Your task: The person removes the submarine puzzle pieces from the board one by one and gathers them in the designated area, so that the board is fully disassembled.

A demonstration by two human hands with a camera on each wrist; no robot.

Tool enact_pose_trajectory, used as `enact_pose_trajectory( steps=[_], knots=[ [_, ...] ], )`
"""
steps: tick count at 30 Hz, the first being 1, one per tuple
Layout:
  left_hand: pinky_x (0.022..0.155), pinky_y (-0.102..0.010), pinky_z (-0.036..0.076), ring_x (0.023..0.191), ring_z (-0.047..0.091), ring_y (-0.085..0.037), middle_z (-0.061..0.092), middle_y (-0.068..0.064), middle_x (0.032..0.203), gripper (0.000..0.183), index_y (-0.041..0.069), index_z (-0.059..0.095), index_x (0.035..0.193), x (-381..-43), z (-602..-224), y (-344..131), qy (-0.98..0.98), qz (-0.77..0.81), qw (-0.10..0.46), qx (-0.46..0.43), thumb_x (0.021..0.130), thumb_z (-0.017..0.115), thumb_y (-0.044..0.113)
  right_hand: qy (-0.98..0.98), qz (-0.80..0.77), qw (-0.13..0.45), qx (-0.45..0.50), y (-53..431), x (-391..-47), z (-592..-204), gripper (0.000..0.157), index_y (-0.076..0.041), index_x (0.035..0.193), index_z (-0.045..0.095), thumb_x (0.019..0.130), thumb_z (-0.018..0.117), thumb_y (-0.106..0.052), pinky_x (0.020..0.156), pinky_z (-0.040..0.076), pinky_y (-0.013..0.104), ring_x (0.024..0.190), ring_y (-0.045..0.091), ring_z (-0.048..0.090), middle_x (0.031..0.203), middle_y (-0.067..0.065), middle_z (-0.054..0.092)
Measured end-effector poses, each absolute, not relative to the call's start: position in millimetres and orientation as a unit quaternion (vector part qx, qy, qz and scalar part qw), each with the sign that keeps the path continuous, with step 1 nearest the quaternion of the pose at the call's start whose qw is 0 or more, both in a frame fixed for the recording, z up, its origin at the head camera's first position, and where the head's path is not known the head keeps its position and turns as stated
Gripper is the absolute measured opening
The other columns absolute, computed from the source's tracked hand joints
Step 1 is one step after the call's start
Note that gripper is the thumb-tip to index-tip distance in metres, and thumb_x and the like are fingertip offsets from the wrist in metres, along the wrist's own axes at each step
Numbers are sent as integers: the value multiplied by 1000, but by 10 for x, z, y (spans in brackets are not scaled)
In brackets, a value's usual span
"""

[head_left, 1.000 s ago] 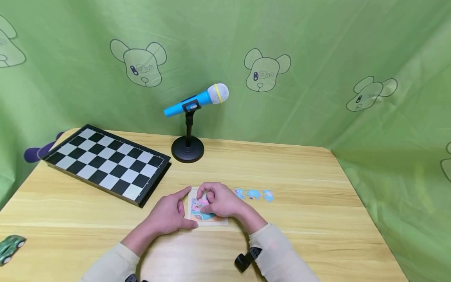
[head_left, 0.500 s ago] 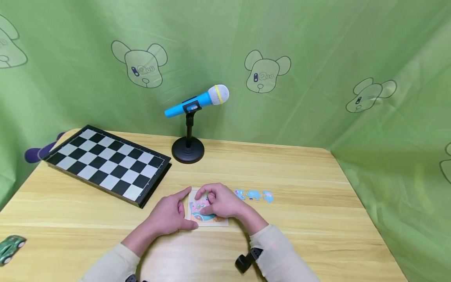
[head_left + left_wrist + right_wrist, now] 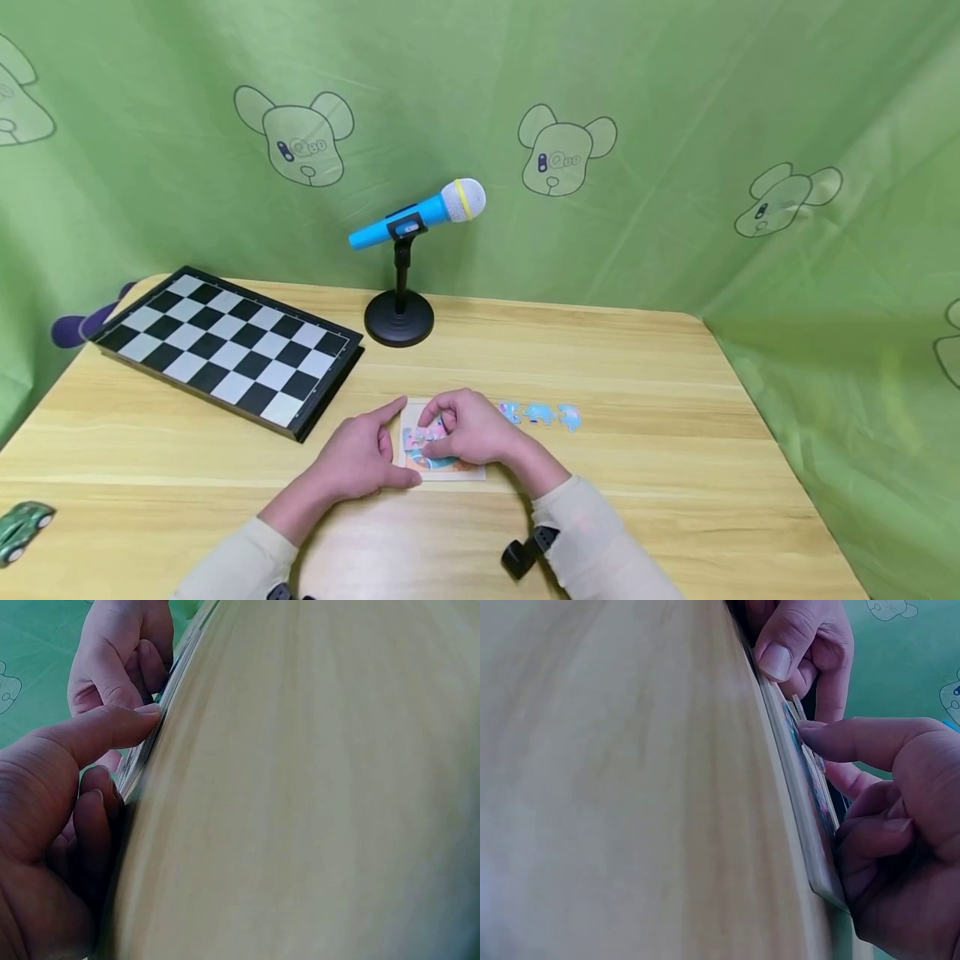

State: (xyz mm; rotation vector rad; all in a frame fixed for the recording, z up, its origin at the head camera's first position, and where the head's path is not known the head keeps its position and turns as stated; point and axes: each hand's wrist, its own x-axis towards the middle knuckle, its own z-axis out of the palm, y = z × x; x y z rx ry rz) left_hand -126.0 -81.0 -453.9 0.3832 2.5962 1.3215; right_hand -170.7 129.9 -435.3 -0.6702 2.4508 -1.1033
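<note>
A small wooden jigsaw tray (image 3: 457,476) with a colourful picture lies flat on the table. My left hand (image 3: 357,460) holds it at the left side, the thumb on the near edge and the index finger at the far corner. Over the picture, my right hand (image 3: 474,427) pinches a pink and blue puzzle piece (image 3: 414,439) between thumb and fingers. In the right wrist view, that piece stands slightly above the tray (image 3: 802,817). My right fingers cover part of the picture. Several loose puzzle pieces (image 3: 539,413) lie in a row to the right.
A black-and-white chessboard (image 3: 232,342) lies at the back left of the wooden table (image 3: 637,500). Behind the tray, a blue toy microphone (image 3: 420,218) rests on a black stand (image 3: 400,319). A green toy car (image 3: 24,531) is at the left edge. A green curtain hangs behind.
The puzzle piece under my right fingers has shifted and tilted slightly over the tray, with small finger movements. My left hand and the loose pieces stay where they were.
</note>
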Motion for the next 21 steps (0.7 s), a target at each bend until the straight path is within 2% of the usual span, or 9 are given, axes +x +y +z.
enact_pose_trajectory(
  steps=[7,21],
  knots=[
    [51,-30,41,53,51,-13,55,3,63,112,2,41,151,-1258,-4531,-805,882,442,104,124,58,96,29,870,-403,159,-234,1341,-1638,-4285,22,-17,97,71,80,85,-18,50,33,25,44,8,30,52,-6,31],
    [53,-31,42,53,51,-14,55,2,61,113,2,40,152,-1248,-4517,-804,879,450,111,117,57,96,26,874,-421,133,-205,1672,-1489,-4133,24,-11,100,72,79,84,-11,61,38,27,50,9,29,56,-4,30]
  ],
)
